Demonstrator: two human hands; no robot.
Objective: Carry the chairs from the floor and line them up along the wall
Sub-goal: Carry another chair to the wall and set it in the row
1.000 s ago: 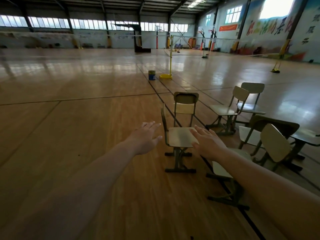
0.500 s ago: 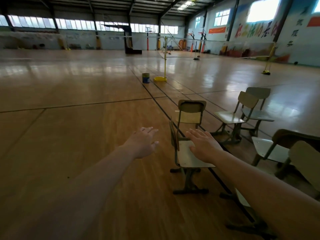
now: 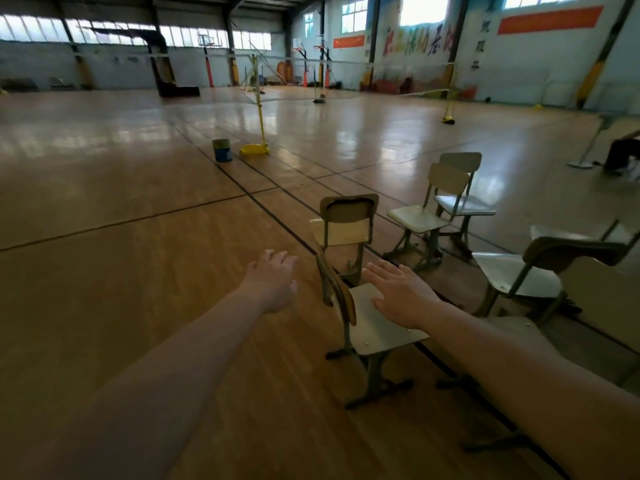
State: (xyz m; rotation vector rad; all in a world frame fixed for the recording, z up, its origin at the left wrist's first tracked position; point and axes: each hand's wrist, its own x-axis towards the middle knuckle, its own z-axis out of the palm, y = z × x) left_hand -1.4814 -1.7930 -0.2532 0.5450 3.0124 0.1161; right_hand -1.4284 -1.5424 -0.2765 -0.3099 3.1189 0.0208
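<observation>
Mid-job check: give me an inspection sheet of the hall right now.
Surface: glossy wooden floor, dark court lines.
Job's things: nearest chair between the hands; other chairs behind and to the right.
Clutter: blue can, yellow post base.
Hands: left hand open beside the nearest chair; right hand open over it; neither grips.
Cables: nothing seen.
Surroundings: basketball hoop, painted wall.

**Lighting and picture quality**

Dim interior, lit by daylight only: from the strip of windows [image 3: 114, 29] at the far end and the high windows [image 3: 420, 8] at right, both blown out to white. Broad pale glare on the polished floor [image 3: 363, 136] below them. Darker near ground, with soft shadows under the chairs [image 3: 381, 334]. Strong wide-angle bending toward the edges. Stretched, soft forearms [image 3: 166, 386] along the bottom. Slight haze at distance.
</observation>
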